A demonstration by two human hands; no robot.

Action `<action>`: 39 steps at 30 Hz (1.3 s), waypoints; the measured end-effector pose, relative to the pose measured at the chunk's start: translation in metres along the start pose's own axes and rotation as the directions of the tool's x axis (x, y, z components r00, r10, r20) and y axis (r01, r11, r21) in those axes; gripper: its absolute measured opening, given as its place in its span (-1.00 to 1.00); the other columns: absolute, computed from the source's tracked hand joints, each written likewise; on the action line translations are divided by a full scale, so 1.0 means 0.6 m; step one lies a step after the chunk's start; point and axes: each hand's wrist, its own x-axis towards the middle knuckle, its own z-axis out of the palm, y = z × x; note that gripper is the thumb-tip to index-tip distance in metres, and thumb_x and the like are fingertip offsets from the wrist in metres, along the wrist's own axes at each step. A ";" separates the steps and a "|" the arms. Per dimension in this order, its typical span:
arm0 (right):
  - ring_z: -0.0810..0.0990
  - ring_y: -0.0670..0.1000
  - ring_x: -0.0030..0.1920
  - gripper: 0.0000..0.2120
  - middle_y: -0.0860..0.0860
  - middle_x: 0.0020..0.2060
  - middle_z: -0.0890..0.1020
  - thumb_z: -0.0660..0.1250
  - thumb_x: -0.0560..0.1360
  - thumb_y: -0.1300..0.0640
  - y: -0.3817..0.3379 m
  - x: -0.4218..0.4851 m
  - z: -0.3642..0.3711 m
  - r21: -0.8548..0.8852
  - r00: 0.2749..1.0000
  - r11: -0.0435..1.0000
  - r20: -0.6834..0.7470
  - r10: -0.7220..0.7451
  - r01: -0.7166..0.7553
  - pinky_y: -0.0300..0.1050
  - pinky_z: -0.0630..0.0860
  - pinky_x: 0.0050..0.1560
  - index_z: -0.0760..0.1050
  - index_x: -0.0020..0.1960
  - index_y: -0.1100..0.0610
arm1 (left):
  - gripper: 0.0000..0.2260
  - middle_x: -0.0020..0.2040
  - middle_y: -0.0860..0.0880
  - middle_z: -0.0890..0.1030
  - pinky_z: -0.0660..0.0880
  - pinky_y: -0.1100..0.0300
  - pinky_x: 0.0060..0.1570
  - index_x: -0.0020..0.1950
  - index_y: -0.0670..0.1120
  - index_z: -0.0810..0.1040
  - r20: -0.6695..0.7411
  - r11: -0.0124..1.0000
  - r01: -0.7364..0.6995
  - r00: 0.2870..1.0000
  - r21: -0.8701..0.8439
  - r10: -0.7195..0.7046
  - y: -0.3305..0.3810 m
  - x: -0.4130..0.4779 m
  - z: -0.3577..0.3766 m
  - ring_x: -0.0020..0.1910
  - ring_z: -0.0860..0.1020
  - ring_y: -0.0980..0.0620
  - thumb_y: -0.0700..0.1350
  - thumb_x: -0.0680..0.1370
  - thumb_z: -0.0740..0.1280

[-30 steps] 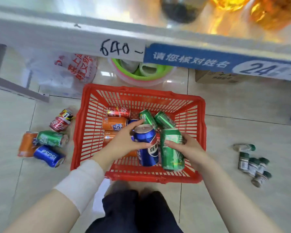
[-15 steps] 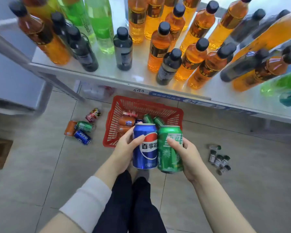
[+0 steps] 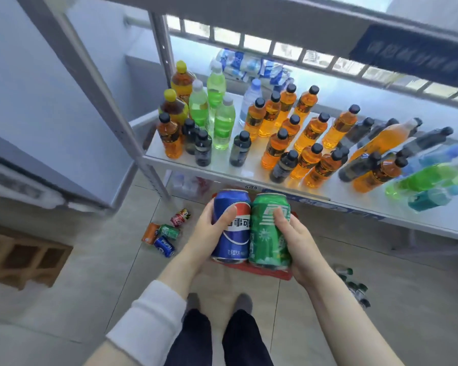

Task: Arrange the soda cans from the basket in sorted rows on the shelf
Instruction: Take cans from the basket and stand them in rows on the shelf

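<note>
My left hand (image 3: 209, 233) grips a blue Pepsi can (image 3: 232, 239), held upright. My right hand (image 3: 296, 247) grips a green soda can (image 3: 269, 233), also upright and touching the blue one. Both cans are raised in front of me, just below the front edge of the white shelf (image 3: 222, 165). The red basket (image 3: 270, 273) lies on the floor beneath them, mostly hidden by the cans and my hands.
Many orange, dark and green drink bottles (image 3: 302, 136) crowd the shelf. Several loose cans (image 3: 164, 233) lie on the tiled floor to the left. Small green-capped bottles (image 3: 354, 286) lie at the right. A wooden crate (image 3: 24, 260) sits far left. A grey shelf post (image 3: 122, 122) rises at left.
Both hands have lifted the two cans up out of the basket toward the shelf. My view has risen from the basket to the bottle shelf and the level above.
</note>
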 end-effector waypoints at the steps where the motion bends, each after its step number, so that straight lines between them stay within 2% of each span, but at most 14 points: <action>1: 0.68 0.08 -0.07 -0.49 0.09 -0.05 0.68 0.30 0.30 -0.15 -0.012 -0.009 0.020 0.010 1.000 1.000 0.007 -0.021 0.021 0.02 0.60 -0.09 0.48 0.13 0.15 | -0.64 0.02 -0.06 0.64 0.59 0.11 -0.10 0.12 0.03 0.47 -0.002 1.000 -0.018 1.000 -0.006 0.018 0.020 -0.009 -0.012 -0.10 0.64 0.03 0.08 0.36 0.33; 5: 0.68 0.09 -0.10 -0.53 0.08 -0.10 0.70 0.30 0.31 -0.13 -0.062 -0.044 0.090 0.031 0.994 0.994 0.041 -0.105 0.103 0.00 0.59 -0.13 0.50 0.11 0.13 | -0.69 -0.12 0.01 0.68 0.56 0.21 -0.28 0.08 0.00 0.51 0.025 0.994 -0.104 0.994 -0.024 0.104 0.099 -0.040 -0.051 -0.20 0.66 0.07 0.04 0.37 0.33; 8: 0.69 0.11 -0.10 -0.52 0.10 -0.09 0.70 0.30 0.33 -0.11 -0.102 -0.059 0.128 0.038 0.984 0.985 0.058 -0.170 0.168 -0.04 0.60 -0.20 0.48 0.15 0.13 | -0.71 -0.17 -0.01 0.68 0.55 0.24 -0.32 0.05 -0.03 0.51 0.035 0.986 -0.166 0.985 -0.036 0.167 0.150 -0.051 -0.074 -0.25 0.66 0.07 0.04 0.39 0.36; 10: 0.69 0.12 -0.11 -0.48 0.12 -0.08 0.70 0.31 0.33 -0.12 -0.131 -0.064 0.148 0.014 0.974 0.976 0.069 -0.217 0.217 -0.05 0.60 -0.22 0.46 0.18 0.16 | -0.54 -0.14 -0.04 0.69 0.56 0.21 -0.28 0.08 -0.05 0.52 0.032 0.976 -0.218 0.975 -0.022 0.219 0.186 -0.053 -0.082 -0.21 0.66 0.03 0.18 0.32 0.47; 12: 0.69 0.12 -0.13 -0.47 0.14 -0.09 0.69 0.31 0.31 -0.12 -0.163 -0.067 0.163 -0.002 0.965 0.968 0.072 -0.251 0.251 -0.05 0.61 -0.22 0.45 0.17 0.17 | -0.32 -0.09 -0.07 0.70 0.58 0.13 -0.21 0.10 -0.05 0.54 0.038 0.965 -0.264 0.964 -0.002 0.264 0.219 -0.050 -0.085 -0.16 0.66 -0.03 0.32 0.13 0.50; 13: 0.69 0.12 -0.13 -0.47 0.14 -0.09 0.69 0.32 0.30 -0.13 -0.178 -0.068 0.170 -0.001 0.962 0.965 0.075 -0.263 0.264 -0.02 0.62 -0.19 0.45 0.16 0.16 | -0.30 -0.08 -0.08 0.69 0.59 0.10 -0.17 0.09 -0.04 0.54 0.036 0.957 -0.289 0.957 0.003 0.289 0.235 -0.048 -0.085 -0.14 0.66 -0.05 0.33 0.10 0.50; 16: 0.67 0.15 -0.07 -0.40 0.15 -0.03 0.67 0.34 0.25 -0.20 -0.224 -0.070 0.184 -0.037 0.945 0.946 0.076 -0.318 0.322 0.09 0.60 -0.05 0.45 0.18 0.13 | -0.48 -0.05 -0.12 0.68 0.58 0.01 -0.08 0.07 -0.04 0.55 0.022 0.936 -0.352 0.935 -0.023 0.353 0.285 -0.043 -0.082 -0.12 0.65 -0.10 0.22 0.21 0.44; 20: 0.67 0.16 -0.08 -0.37 0.17 -0.03 0.66 0.34 0.26 -0.20 -0.283 -0.061 0.188 -0.046 0.921 0.922 0.085 -0.380 0.385 0.03 0.61 -0.14 0.44 0.20 0.16 | -0.64 -0.16 -0.06 0.69 0.60 0.11 -0.18 0.05 -0.09 0.54 0.035 0.918 -0.397 0.917 -0.017 0.397 0.345 -0.033 -0.066 -0.21 0.65 -0.03 0.09 0.37 0.44; 22: 0.67 0.17 -0.09 -0.36 0.19 -0.04 0.65 0.35 0.25 -0.20 -0.312 -0.056 0.187 -0.029 0.913 0.915 0.083 -0.400 0.403 0.04 0.61 -0.16 0.44 0.19 0.19 | -0.64 -0.16 -0.07 0.69 0.60 0.10 -0.19 0.05 -0.09 0.54 0.024 0.903 -0.429 0.903 -0.009 0.429 0.371 -0.026 -0.057 -0.21 0.65 -0.03 0.08 0.35 0.35; 25: 0.68 0.14 -0.19 -0.39 0.18 -0.12 0.67 0.34 0.26 -0.17 -0.355 -0.048 0.183 -0.012 0.892 0.897 0.105 -0.439 0.443 0.00 0.61 -0.24 0.46 0.15 0.21 | -0.66 -0.11 -0.13 0.68 0.59 0.02 -0.11 0.04 -0.09 0.55 0.022 0.886 -0.465 0.885 -0.002 0.465 0.408 -0.010 -0.040 -0.17 0.64 -0.10 0.09 0.38 0.40; 30: 0.68 0.07 -0.27 -0.44 0.12 -0.19 0.67 0.33 0.30 -0.14 -0.416 -0.027 0.181 0.018 0.860 0.870 0.143 -0.490 0.493 -0.08 0.58 -0.35 0.46 0.15 0.20 | -0.71 -0.20 -0.07 0.68 0.59 0.09 -0.23 0.01 -0.05 0.53 0.041 0.860 -0.510 0.859 -0.026 0.511 0.462 0.026 -0.015 -0.28 0.64 -0.03 0.06 0.37 0.29; 33: 0.67 0.10 -0.24 -0.52 0.15 -0.16 0.65 0.30 0.39 -0.12 -0.448 -0.010 0.184 0.001 0.848 0.859 0.154 -0.507 0.513 -0.05 0.60 -0.33 0.44 0.16 0.20 | -0.72 -0.22 -0.04 0.67 0.59 0.13 -0.27 0.03 -0.03 0.52 0.055 0.849 -0.527 0.847 -0.044 0.529 0.489 0.053 -0.007 -0.30 0.63 -0.01 0.05 0.38 0.27; 35: 0.67 0.12 -0.23 -0.49 0.17 -0.15 0.65 0.30 0.36 -0.14 -0.466 0.004 0.189 -0.014 0.841 0.850 0.156 -0.519 0.527 -0.01 0.62 -0.29 0.43 0.15 0.20 | -0.70 -0.16 -0.06 0.66 0.59 0.13 -0.28 0.06 -0.03 0.51 0.068 0.854 -0.519 0.851 -0.033 0.520 0.506 0.067 -0.006 -0.26 0.64 -0.02 0.06 0.39 0.32; 39: 0.67 0.19 -0.11 -0.43 0.22 -0.05 0.64 0.31 0.29 -0.18 -0.502 0.039 0.205 -0.023 0.825 0.833 0.161 -0.542 0.552 0.12 0.63 -0.17 0.43 0.15 0.17 | -0.53 0.00 -0.12 0.63 0.60 0.04 -0.14 0.17 -0.02 0.46 0.063 0.841 -0.536 0.844 0.072 0.532 0.545 0.106 -0.019 -0.08 0.64 -0.09 0.12 0.36 0.47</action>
